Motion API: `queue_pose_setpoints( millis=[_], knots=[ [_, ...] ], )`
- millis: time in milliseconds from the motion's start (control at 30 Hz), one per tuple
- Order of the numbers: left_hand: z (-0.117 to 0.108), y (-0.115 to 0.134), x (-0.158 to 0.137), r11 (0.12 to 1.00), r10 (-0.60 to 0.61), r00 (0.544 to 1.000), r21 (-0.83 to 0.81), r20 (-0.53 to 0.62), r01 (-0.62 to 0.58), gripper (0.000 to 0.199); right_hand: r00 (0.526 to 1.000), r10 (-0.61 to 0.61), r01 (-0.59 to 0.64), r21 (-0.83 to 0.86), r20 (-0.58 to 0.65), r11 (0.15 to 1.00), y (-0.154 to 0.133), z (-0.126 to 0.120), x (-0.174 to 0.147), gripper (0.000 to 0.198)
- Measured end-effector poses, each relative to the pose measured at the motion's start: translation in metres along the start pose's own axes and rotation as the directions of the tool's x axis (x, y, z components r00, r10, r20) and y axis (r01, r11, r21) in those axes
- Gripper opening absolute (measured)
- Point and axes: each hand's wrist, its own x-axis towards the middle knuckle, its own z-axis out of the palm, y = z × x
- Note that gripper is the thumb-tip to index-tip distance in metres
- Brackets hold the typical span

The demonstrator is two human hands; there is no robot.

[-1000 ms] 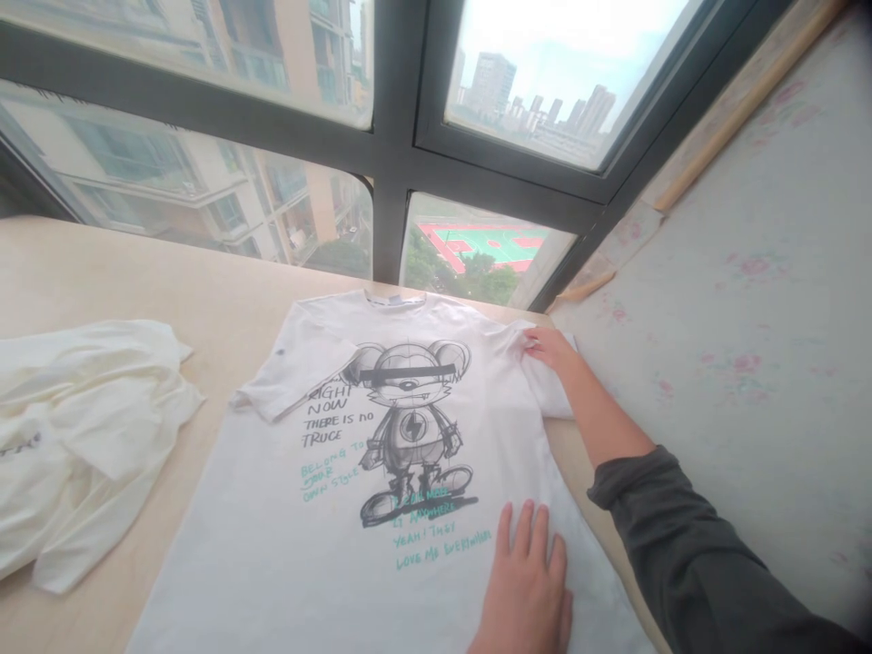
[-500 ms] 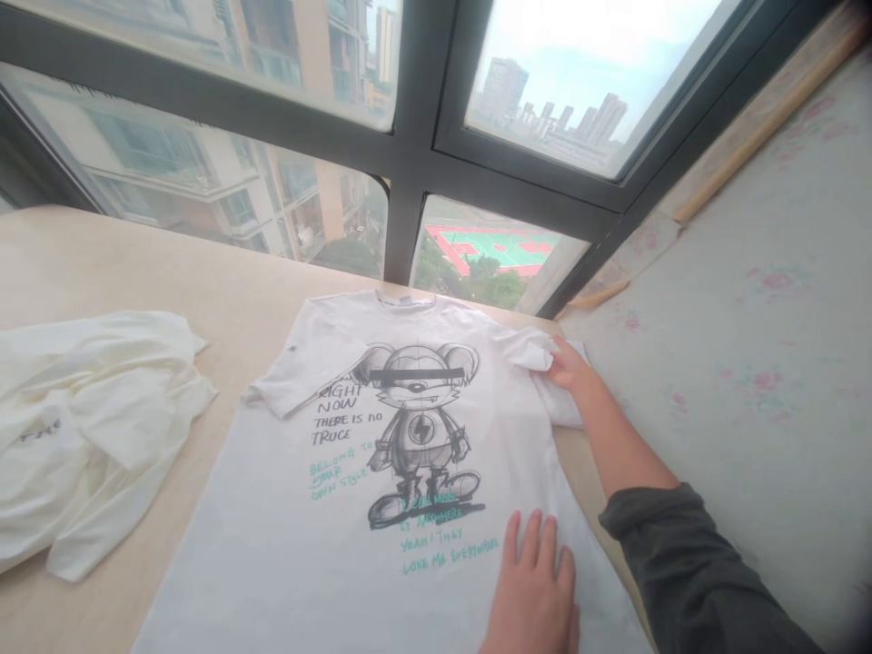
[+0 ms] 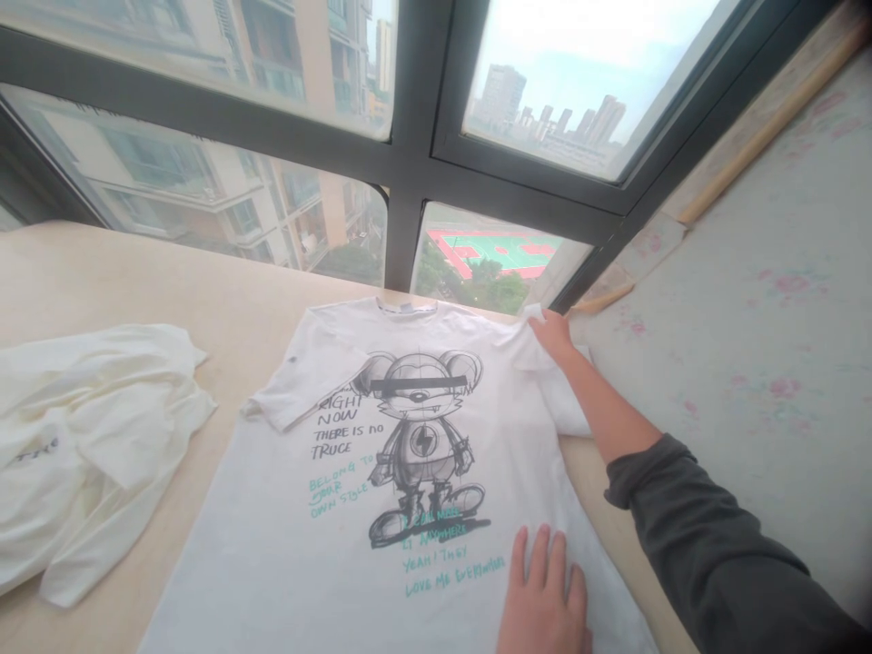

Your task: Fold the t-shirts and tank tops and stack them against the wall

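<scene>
A white T-shirt (image 3: 272, 509) lies spread front up, collar toward the window. It bears a black sketched cartoon figure with black and green lettering. My right hand (image 3: 555, 334) pinches the edge of the sleeve on the right and holds that cloth raised, its fingertips partly hidden behind the fabric. Low on the shirt's right side, my left hand (image 3: 545, 599) rests flat, fingers stretched out, beside the green lettering. The sleeve on the left (image 3: 300, 386) lies folded inward, partly over the black lettering.
Another white garment (image 3: 102, 445) lies crumpled at the left on the pale wooden surface (image 3: 224, 300). Dark-framed windows (image 3: 409, 168) rise behind the surface. A flower-patterned wall (image 3: 742, 300) stands close on the right.
My right hand has lifted the sleeve edge and moved it up and slightly left, toward the window. My left hand stays flat on the shirt. The view has tilted slightly.
</scene>
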Motion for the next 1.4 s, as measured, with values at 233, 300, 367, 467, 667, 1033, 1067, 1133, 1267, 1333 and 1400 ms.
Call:
queue_pose_setpoints(
  millis=[233, 300, 367, 467, 667, 1033, 1067, 1133, 1267, 1333, 1400],
  knots=[
    [0.000, 0.000, 0.000, 0.999, -0.012, 0.999, -0.040, 0.051, 0.014, 0.058, 0.769, -0.413, 0.635, -0.514, 0.488, 0.577, -0.008, 0.026, -0.070, 0.053],
    [-0.004, 0.000, 0.000, 0.998, -0.010, 0.998, -0.057, 0.069, 0.014, 0.058, 0.716, -0.416, 0.697, -0.603, 0.561, 0.387, 0.003, 0.025, -0.088, 0.060],
    [-0.008, 0.000, 0.001, 0.997, -0.008, 0.996, -0.074, 0.092, 0.015, 0.057, 0.734, -0.425, 0.672, -0.656, 0.529, 0.343, 0.015, 0.018, -0.099, 0.060],
    [-0.013, 0.000, 0.001, 0.995, -0.019, 0.992, -0.094, 0.125, 0.031, 0.058, 0.739, -0.450, 0.663, -0.659, 0.502, 0.355, 0.035, 0.002, -0.105, 0.065],
    [-0.020, 0.000, -0.001, 0.992, -0.024, 0.993, -0.124, 0.113, 0.038, 0.057, 0.774, -0.472, 0.631, -0.576, 0.422, 0.520, 0.068, -0.014, -0.100, 0.073],
    [-0.025, 0.001, -0.001, 0.996, -0.030, 0.996, -0.077, 0.089, 0.037, 0.058, 0.823, -0.491, 0.568, -0.426, 0.287, 0.704, 0.072, -0.021, -0.106, 0.023],
    [-0.026, 0.001, -0.002, 0.997, -0.031, 0.996, -0.068, 0.085, 0.037, 0.058, 0.840, -0.458, 0.542, -0.425, 0.290, 0.725, 0.071, -0.022, -0.107, 0.018],
    [-0.028, 0.001, -0.003, 0.998, -0.035, 0.997, -0.052, 0.073, 0.039, 0.055, 0.872, -0.400, 0.488, -0.433, 0.284, 0.757, 0.069, -0.025, -0.107, 0.017],
    [-0.035, 0.002, -0.004, 0.999, -0.044, 0.998, -0.010, 0.034, 0.044, 0.051, 0.937, -0.310, 0.349, -0.487, 0.161, 0.801, 0.062, -0.031, -0.107, 0.028],
    [-0.038, 0.006, -0.003, 0.998, -0.050, 0.999, 0.027, 0.013, 0.049, 0.050, 0.954, -0.268, 0.299, -0.504, 0.134, 0.811, 0.057, -0.036, -0.109, 0.029],
    [-0.041, 0.012, -0.004, 0.996, -0.034, 0.999, 0.080, -0.010, 0.035, 0.048, 0.959, -0.243, 0.283, -0.505, 0.146, 0.815, 0.053, -0.043, -0.117, 0.026]
  ],
)
